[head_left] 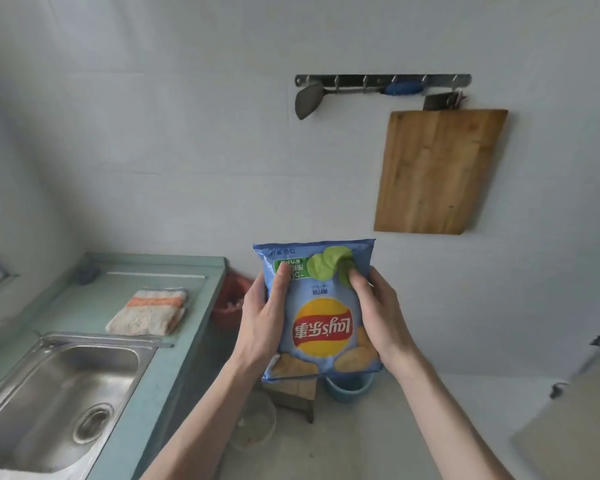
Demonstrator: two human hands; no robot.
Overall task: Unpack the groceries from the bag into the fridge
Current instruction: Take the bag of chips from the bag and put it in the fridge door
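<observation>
We've got the chip bag (321, 308) up in front of us, upside down, over the floor right of the bench (174, 341). Left hand (262, 322) & right hand (378, 313) each wrap a side edge, thumbs on the front. Keep the grip light so chips don't crush; fridge isn't in view, so turn and find it first.

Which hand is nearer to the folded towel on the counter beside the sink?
Left. The left hand grips the chip bag's left edge, on the side facing the folded towel. The right hand grips the bag's opposite edge, farther from the towel.
</observation>
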